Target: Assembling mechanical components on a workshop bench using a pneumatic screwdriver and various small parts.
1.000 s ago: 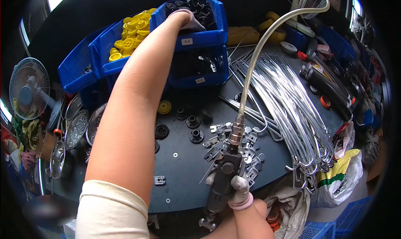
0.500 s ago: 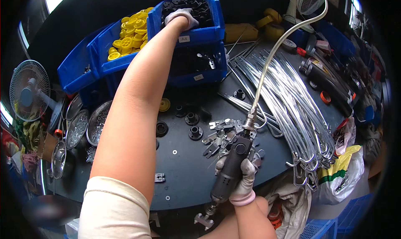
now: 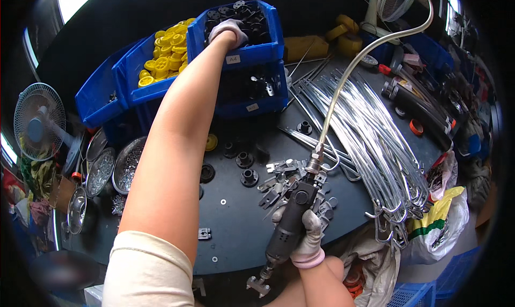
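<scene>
Dark workbench (image 3: 241, 248), its top spread with parts, fills the middle of a cluttered room. Bundle of bright steel rods (image 3: 365, 135), hooked at the near ends, lies across its right side. Blue bins (image 3: 264, 50) stand stacked at the back; the upper one holds black disc-like parts (image 3: 256, 20), its left neighbour yellow wheels (image 3: 161, 64). White fan (image 3: 38, 119) stands at far left. Black hand tool (image 3: 289, 222), fed by a clear hose (image 3: 335, 95), slants over the near edge, metal head downward. Right hand (image 3: 309, 240), gloved, is wrapped around its body. Left hand (image 3: 229, 31), gloved, reaches into the upper bin among the black parts; fingertips are hidden, so its grip cannot be told. Grey metal clips (image 3: 273, 191) lie heaped behind the tool. Black flanged pieces (image 3: 249, 177) sit left of the heap; one small bracket (image 3: 204, 233) and pale washers (image 3: 223, 202) lie nearer the front edge
</scene>
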